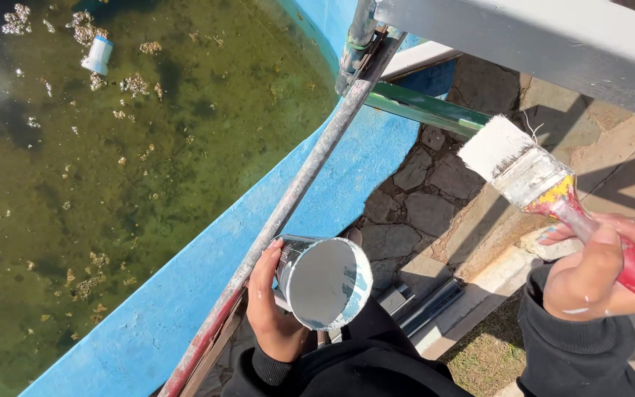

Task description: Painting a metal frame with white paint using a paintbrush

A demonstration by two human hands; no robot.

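My left hand grips a round tin of white paint from its left side, holding it upright at the lower middle. My right hand is closed on the red handle of a wide paintbrush. Its white-loaded bristles point up and left, toward a grey painted beam that crosses the top right. Both arms wear dark sleeves.
A long metal scaffold pole runs diagonally beside the tin. Far below lies a pool of murky green water with a blue rim, a floating white bottle, stone paving and a green bar.
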